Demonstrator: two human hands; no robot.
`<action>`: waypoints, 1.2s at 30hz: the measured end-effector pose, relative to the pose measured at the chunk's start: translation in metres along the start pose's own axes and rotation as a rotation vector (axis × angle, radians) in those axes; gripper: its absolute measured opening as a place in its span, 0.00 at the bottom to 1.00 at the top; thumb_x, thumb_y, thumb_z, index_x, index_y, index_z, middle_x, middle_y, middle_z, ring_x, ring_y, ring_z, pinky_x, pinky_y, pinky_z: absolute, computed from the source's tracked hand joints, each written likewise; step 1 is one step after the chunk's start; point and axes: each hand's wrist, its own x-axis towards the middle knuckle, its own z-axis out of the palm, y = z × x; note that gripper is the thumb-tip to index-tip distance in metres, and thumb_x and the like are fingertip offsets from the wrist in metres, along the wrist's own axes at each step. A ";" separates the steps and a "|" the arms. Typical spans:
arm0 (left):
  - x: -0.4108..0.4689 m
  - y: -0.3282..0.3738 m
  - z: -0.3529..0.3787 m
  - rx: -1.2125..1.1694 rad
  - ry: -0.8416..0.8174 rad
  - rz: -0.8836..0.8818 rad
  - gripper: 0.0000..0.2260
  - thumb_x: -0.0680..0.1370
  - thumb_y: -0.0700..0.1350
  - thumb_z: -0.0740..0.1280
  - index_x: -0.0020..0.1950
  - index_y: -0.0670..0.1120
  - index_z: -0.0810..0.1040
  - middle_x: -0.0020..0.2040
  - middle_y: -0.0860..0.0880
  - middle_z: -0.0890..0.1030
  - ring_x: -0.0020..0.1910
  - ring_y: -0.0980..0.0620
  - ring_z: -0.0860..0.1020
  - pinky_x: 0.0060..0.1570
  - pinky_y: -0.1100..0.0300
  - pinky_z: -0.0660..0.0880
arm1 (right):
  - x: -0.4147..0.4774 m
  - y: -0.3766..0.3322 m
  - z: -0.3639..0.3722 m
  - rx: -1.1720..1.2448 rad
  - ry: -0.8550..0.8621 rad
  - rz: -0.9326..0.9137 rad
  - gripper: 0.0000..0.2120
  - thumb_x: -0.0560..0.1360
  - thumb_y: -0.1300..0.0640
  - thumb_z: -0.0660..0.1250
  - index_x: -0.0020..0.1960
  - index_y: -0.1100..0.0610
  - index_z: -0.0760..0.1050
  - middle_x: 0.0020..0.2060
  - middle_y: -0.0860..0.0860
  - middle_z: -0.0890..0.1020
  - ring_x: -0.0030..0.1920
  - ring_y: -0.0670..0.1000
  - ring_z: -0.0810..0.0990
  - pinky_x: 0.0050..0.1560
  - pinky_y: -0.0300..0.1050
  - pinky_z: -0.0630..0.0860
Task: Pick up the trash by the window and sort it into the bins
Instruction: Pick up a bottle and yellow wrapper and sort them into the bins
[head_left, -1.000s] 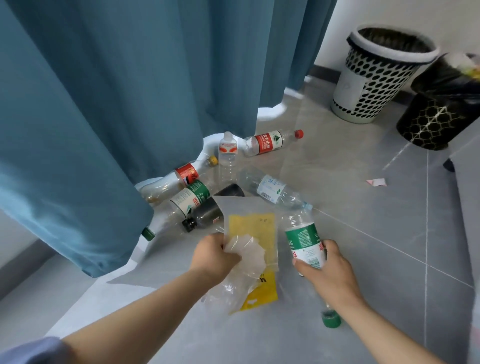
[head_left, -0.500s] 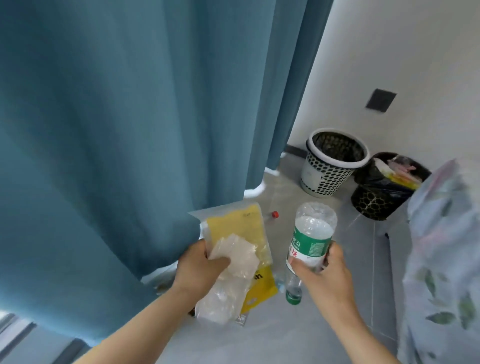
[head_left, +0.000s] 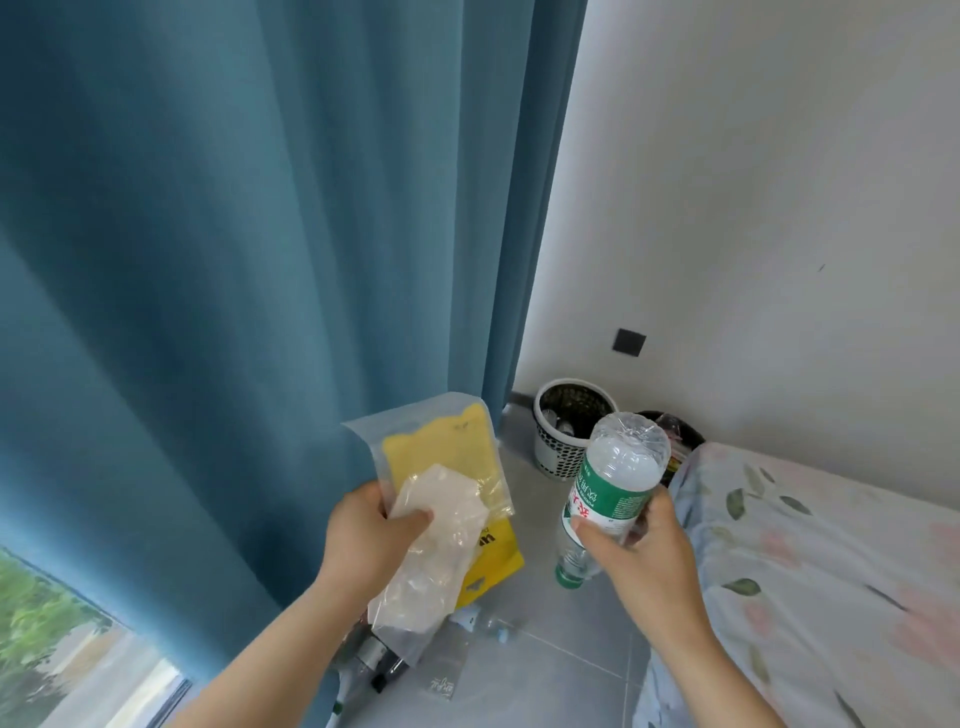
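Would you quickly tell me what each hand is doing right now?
Left hand: grips the yellow pouch and a crumpled clear wrapper.
Right hand: grips the green-labelled bottle, cap pointing down.

Black bin (head_left: 688, 430) mostly hidden by bottle (head_left: 618, 483) & bed (head_left: 831, 545); floor bottles (head_left: 379, 660) partly behind bags (head_left: 431, 545).

Clear glossy plastic bottle (head_left: 613, 483); crinkled plastic bags (head_left: 436, 525); matt cloth curtain (head_left: 260, 260).

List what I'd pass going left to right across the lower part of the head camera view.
Window glass with greenery outside → blue fabric curtain → left hand gripping clear and yellow plastic packets → clear plastic bottle with a green label in the right hand → floral bedsheet.
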 end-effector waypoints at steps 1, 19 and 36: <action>-0.011 0.022 -0.009 -0.001 0.006 0.009 0.10 0.72 0.41 0.72 0.46 0.34 0.78 0.42 0.37 0.82 0.38 0.43 0.80 0.36 0.57 0.72 | -0.005 -0.021 -0.015 0.005 0.015 -0.008 0.25 0.65 0.57 0.78 0.57 0.47 0.70 0.47 0.41 0.82 0.47 0.43 0.82 0.50 0.47 0.79; -0.114 0.240 -0.003 -0.104 0.034 0.202 0.04 0.72 0.41 0.72 0.40 0.46 0.79 0.37 0.49 0.82 0.36 0.51 0.80 0.31 0.61 0.72 | -0.008 -0.167 -0.196 0.122 0.188 -0.143 0.24 0.64 0.58 0.79 0.56 0.50 0.73 0.46 0.42 0.83 0.42 0.36 0.81 0.41 0.32 0.75; 0.005 0.278 0.076 -0.049 -0.018 0.163 0.02 0.73 0.43 0.72 0.42 0.46 0.80 0.39 0.48 0.82 0.39 0.48 0.80 0.38 0.55 0.75 | 0.131 -0.136 -0.204 0.114 0.161 -0.063 0.24 0.65 0.61 0.77 0.54 0.47 0.71 0.45 0.41 0.82 0.42 0.35 0.81 0.42 0.35 0.75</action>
